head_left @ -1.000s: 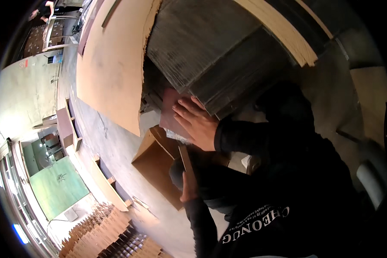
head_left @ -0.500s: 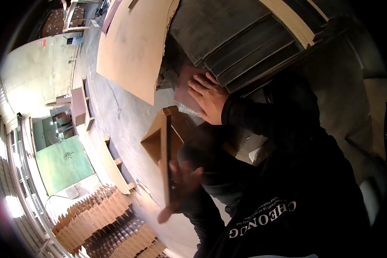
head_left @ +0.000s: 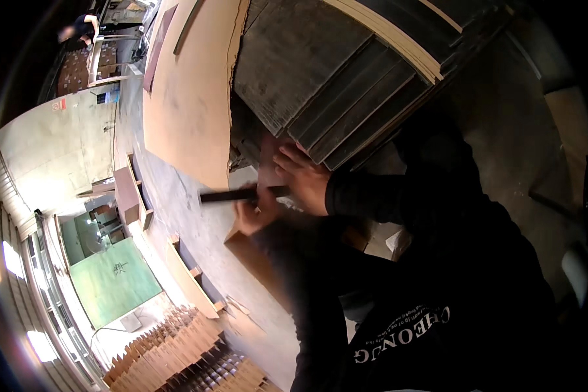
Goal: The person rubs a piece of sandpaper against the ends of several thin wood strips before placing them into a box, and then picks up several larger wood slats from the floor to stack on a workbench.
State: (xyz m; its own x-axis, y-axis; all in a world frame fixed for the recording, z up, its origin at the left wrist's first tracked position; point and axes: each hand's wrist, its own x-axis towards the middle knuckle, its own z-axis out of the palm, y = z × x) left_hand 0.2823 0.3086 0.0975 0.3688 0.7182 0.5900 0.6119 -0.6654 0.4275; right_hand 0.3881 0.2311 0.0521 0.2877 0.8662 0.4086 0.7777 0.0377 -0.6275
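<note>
Grey floor spreads out to the left of the hands, bending toward the rim of our view, with a green panel and rows of wooden pieces beyond it. Above the hands we have a large tan board, its ragged right edge running close alongside a stack of dark panels, and a dark gap opens between the two lower down. Our left hand, somewhat blurred, is closed around a dark strip near its middle. The strip lies nearly level across our view; its left end juts over the floor, below the board's lower tip and apart from it, while its right end comes up beside our right hand, and we cannot tell whether they touch. That right hand is spread flat, clasping nothing that we can see, on a reddish-brown board at the stack's lower corner, so its fingers have little room on the panel side. Just under the left hand we see a cardboard box, partly hidden by the dark sleeve.
</note>
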